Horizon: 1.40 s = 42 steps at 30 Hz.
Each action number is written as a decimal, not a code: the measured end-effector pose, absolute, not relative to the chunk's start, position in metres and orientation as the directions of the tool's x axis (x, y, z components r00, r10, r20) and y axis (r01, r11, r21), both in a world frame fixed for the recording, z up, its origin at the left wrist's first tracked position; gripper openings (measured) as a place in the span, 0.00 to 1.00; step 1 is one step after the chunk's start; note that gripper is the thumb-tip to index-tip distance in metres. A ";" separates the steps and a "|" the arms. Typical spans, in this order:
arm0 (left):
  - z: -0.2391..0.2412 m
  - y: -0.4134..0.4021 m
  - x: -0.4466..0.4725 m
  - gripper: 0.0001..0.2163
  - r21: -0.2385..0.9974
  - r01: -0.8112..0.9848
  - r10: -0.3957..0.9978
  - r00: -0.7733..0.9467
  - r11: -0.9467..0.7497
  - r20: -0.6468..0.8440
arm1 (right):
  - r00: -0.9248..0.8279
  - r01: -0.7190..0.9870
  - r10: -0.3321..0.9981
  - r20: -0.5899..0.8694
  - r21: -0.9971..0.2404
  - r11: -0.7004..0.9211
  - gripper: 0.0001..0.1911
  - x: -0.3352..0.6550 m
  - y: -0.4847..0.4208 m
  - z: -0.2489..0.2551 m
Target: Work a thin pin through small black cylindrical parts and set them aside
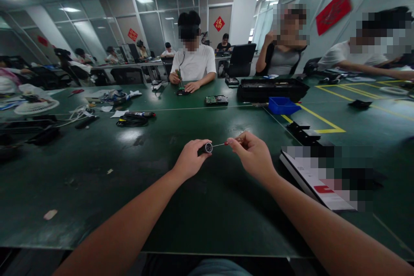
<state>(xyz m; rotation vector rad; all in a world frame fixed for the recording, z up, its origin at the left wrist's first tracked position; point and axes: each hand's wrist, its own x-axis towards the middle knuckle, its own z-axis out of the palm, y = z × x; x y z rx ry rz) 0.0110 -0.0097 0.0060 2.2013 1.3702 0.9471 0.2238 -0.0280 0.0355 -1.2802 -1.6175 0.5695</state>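
Note:
My left hand (190,158) is closed round a small black cylindrical part (205,148) with a pale round end facing right. My right hand (252,153) pinches a thin metal rod with a reddish grip (230,142). The rod's tip points left and meets the end of the black part. Both hands hover a little above the dark green table (136,172), in the middle of the view.
A blue bin (282,105) and a long black tray (271,89) stand back right. A flat black-and-white item (320,181) lies just right of my right hand. Cables and tools (132,118) lie back left. Other people sit across and to the right.

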 end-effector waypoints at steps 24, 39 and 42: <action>0.003 -0.009 0.011 0.16 0.611 0.630 0.877 0.331 -0.480 0.349 | -0.015 0.466 0.911 0.411 -0.804 0.370 0.13 0.224 -0.029 0.033; 0.007 -0.010 0.012 0.16 0.626 0.630 0.888 0.308 -0.459 0.341 | -0.046 0.394 0.913 0.406 -0.832 0.390 0.12 0.221 -0.026 0.031; 0.006 -0.009 0.012 0.16 0.618 0.632 0.884 0.315 -0.467 0.346 | -0.063 0.356 0.929 0.364 -0.862 0.362 0.12 0.221 -0.026 0.032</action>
